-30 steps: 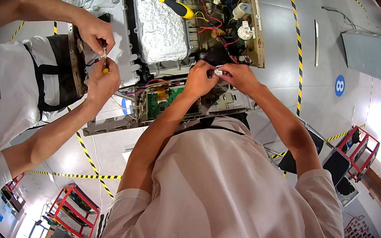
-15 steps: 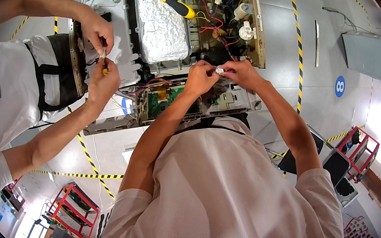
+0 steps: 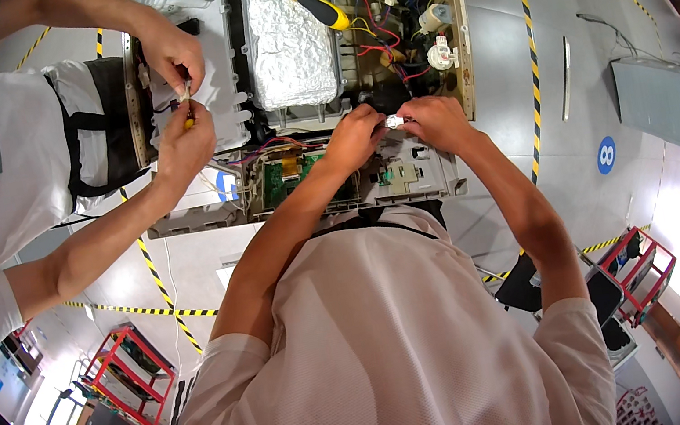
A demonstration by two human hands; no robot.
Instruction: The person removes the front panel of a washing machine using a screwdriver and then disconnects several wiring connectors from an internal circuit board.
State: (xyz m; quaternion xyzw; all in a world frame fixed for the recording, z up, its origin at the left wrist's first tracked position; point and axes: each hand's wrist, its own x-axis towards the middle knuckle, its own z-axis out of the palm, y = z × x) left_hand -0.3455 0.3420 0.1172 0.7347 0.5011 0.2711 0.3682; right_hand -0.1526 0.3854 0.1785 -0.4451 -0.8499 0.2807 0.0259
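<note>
Clamped between fingertips is a small white plug (image 3: 394,122), the left hand (image 3: 353,137) gripping one end and the right hand (image 3: 439,121) the other. It hangs in front of the person, above the far edge of a pale panel (image 3: 431,178). That panel's near edge runs close to the person's waist, leaving little room there; the right forearm passes outside its right edge, with grey floor (image 3: 497,54) beside it. Both arms reach forward and angle inward, elbows out to the sides, backs of the hands up. Left of the plug, a green circuit board (image 3: 276,189) shows past the left forearm. Just beyond the hands, the machine's side wall (image 3: 460,33) rises on the right, and red wires (image 3: 375,48) cross its inside. Farther on, a screwdriver (image 3: 319,9) lies partly over a foil-covered box (image 3: 295,68). Off to the left, a co-worker's hands (image 3: 187,143) meet over something small.
</note>
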